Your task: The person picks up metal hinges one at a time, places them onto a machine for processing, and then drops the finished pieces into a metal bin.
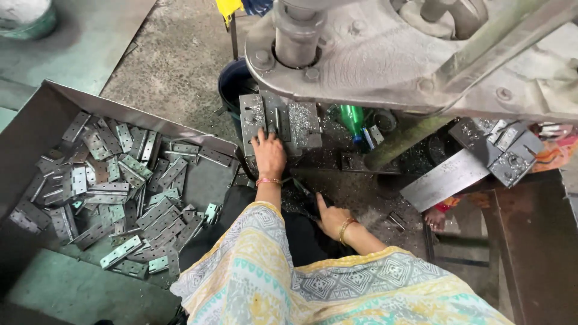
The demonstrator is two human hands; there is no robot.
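A flat grey metal die block (280,123) sits under the large press, its top dusted with bright metal shavings. A small hinge piece (274,120) lies on it, partly hidden, just above the fingertips of the left hand (269,155), which rests flat on the block's near edge. The right hand (332,218) lies lower on the dark, chip-strewn bed, fingers pointing left, wrist wearing a gold bangle.

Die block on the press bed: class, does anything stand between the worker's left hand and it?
Nothing visible does. The left hand already lies flat on the die block, fingers against its front edge, under the press head.
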